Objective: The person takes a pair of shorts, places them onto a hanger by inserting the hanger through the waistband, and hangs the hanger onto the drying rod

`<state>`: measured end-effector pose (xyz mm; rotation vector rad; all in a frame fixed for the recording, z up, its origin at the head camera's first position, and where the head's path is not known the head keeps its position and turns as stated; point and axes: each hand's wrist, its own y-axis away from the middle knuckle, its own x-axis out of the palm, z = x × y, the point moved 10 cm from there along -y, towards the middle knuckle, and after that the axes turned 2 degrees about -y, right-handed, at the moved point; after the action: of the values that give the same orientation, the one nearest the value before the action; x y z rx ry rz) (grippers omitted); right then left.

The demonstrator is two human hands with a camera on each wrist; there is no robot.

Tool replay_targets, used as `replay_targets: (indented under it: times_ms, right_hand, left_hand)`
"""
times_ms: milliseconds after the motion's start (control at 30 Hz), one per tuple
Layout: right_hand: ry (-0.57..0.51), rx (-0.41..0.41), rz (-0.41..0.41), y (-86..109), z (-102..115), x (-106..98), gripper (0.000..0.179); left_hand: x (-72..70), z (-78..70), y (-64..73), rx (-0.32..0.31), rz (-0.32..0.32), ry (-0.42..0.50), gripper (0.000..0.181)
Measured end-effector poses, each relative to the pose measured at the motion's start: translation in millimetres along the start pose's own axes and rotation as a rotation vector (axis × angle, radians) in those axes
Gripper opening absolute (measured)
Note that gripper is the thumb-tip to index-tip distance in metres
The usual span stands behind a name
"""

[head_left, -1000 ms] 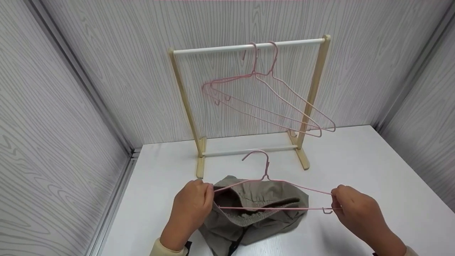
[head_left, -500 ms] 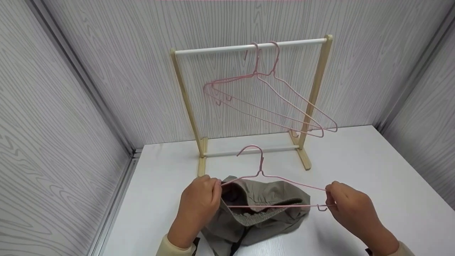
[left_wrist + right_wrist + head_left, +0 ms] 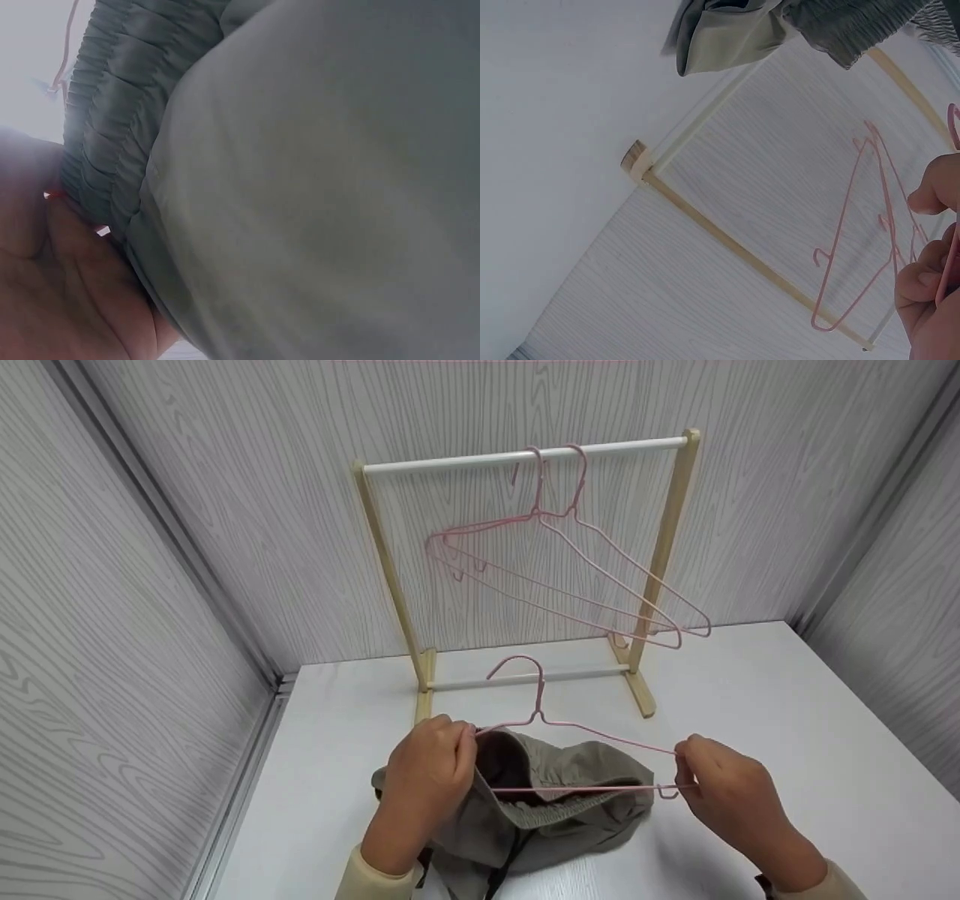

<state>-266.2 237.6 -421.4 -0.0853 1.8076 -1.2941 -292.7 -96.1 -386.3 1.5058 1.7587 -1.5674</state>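
Observation:
A pink wire hanger [image 3: 539,690] is held level, hook up, between my two hands. My left hand [image 3: 431,769] grips the waistband of grey-green pants [image 3: 480,832] together with the hanger's left end, which is hidden by the hand and fabric. The waistband is elastic and gapes open, and the hanger's bottom bar crosses its opening. Close up in the left wrist view, thumb and fingers [image 3: 82,285] pinch the gathered waistband. The hanger's right end is pinched in my right hand [image 3: 727,787], outside the pants. A black drawstring [image 3: 519,847] dangles at the front.
A small wooden rack [image 3: 671,536] with a white top rod [image 3: 457,461] stands behind the pants on the white table [image 3: 772,697]. Two more pink hangers [image 3: 611,577] hang from the rod. Grey wood-grain panels [image 3: 247,510] enclose the back and sides.
Both hands and the hanger have shifted: the left hand right and up, the right hand left and up, so they are closer together. More of the hanger's left side is inside the waistband.

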Motion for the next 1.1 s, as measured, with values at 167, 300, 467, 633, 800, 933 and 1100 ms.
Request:
replay_targets:
  times_ms: [167,300,467,633,800,933,1100]
  right_hand:
    - [0.005,-0.006,-0.011,-6.2,0,2,0.021]
    - [0.000,0.005,-0.001,-11.1,0,6,0.023]
    - [0.001,0.004,0.011,-15.2,3,12,0.025]
    - [-0.003,0.009,0.022,-19.2,8,17,0.023]
    - [-0.044,0.019,0.016,-25.0,9,23,0.025]
    - [-0.039,0.007,0.018,-32.0,8,28,0.026]
    - [0.002,-0.014,0.040,-41.4,5,31,0.030]
  left_hand:
    - [-2.9,-4.6,-4.5,-0.003,-0.012,0.012,0.049]
    - [-6.5,-7.2,-6.9,-0.004,-0.027,0.026,0.048]
    - [-11.2,-10.5,-9.1,0.005,-0.053,0.038,0.044]
    - [-13.7,-12.3,-9.0,0.014,-0.078,0.038,0.040]
    - [-12.8,-14.7,-7.9,0.046,-0.064,0.062,0.029]
    - [-14.9,-13.6,-5.1,0.062,-0.066,0.091,0.029]
    - [-22.4,-10.4,-4.9,0.037,-0.110,0.127,0.035]
